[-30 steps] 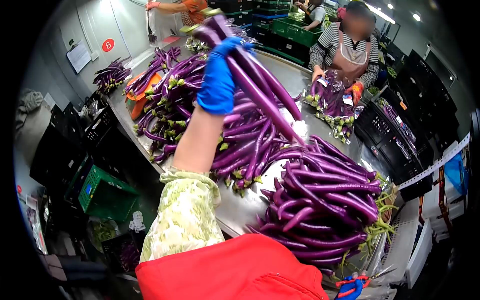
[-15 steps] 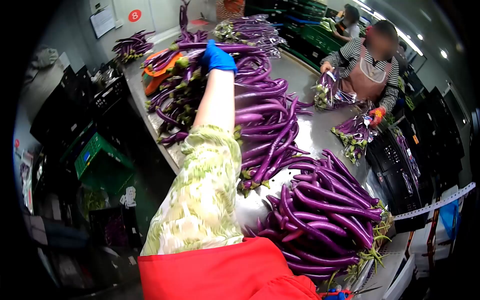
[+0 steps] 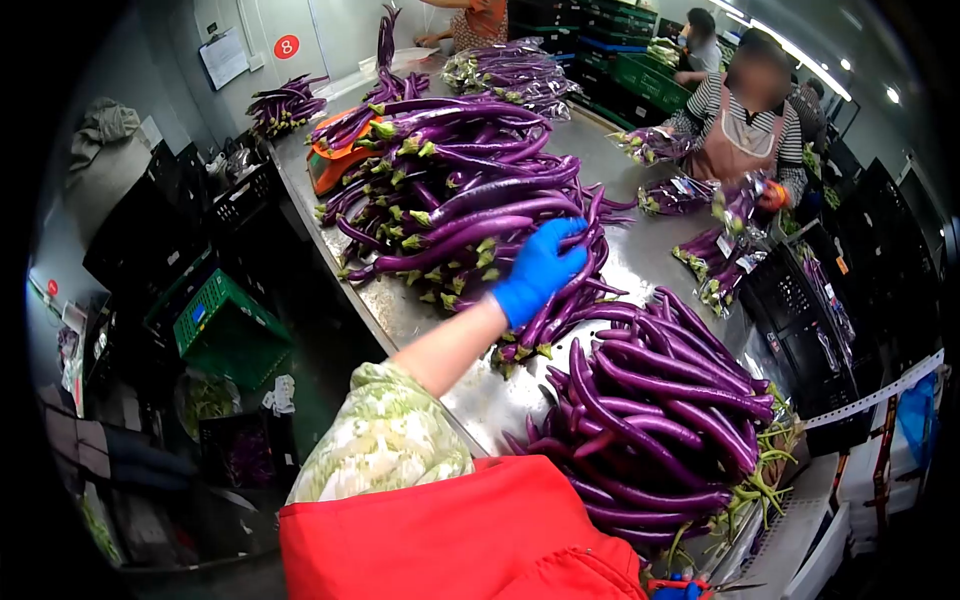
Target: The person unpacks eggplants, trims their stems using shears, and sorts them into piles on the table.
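My left hand (image 3: 543,268), in a blue glove, rests on the right side of the large eggplant pile (image 3: 470,190); its fingertips are bent over the eggplants, and whether they grip one is not clear. Green stem ends of that pile point mostly left. Nearer to me lies a second heap of long purple eggplants (image 3: 650,420), its stems towards the lower right. My right hand (image 3: 680,590), also gloved in blue, shows only in part at the bottom edge, closed on red-handled scissors (image 3: 712,586) with the blades pointing right.
Across the metal table (image 3: 625,255) a co-worker (image 3: 745,130) handles bagged eggplants (image 3: 740,200). Black crates (image 3: 800,320) stand at the right. An orange object (image 3: 335,165) lies at the table's left edge. More bagged eggplants (image 3: 510,75) sit at the far end. A green crate (image 3: 230,325) is below left.
The eggplants that my left hand carried now lie on the large pile. My left hand has let go of them and moved back towards me and right. The co-worker's hands have moved among the bags.
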